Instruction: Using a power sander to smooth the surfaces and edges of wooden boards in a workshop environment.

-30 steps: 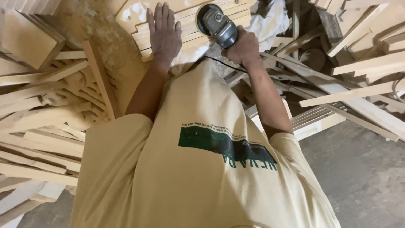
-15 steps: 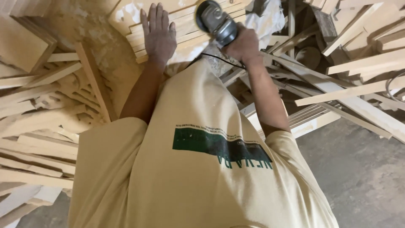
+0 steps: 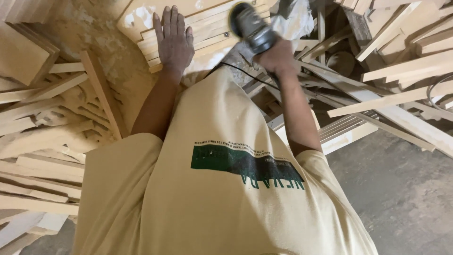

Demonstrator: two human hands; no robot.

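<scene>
My left hand point(image 3: 173, 41) lies flat, fingers spread, on a row of pale wooden slats point(image 3: 207, 28) set side by side on a dusty work surface. My right hand point(image 3: 278, 59) grips a grey and black angle grinder point(image 3: 250, 27), its disc end resting on the same slats, just right of my left hand. A thin black cord point(image 3: 245, 73) runs from the grinder across my cream shirt.
Loose wooden strips and offcuts pile up at the left point(image 3: 42, 141) and at the right point(image 3: 391, 94). Sawdust point(image 3: 99, 38) covers the surface at upper left. Grey concrete floor point(image 3: 401, 189) shows at lower right. A white cloth or bag point(image 3: 297, 19) lies behind the grinder.
The view has shifted slightly; both hands sit a little higher in the frame. My left hand stays flat on the slats, and the grinder stays in my right hand over them.
</scene>
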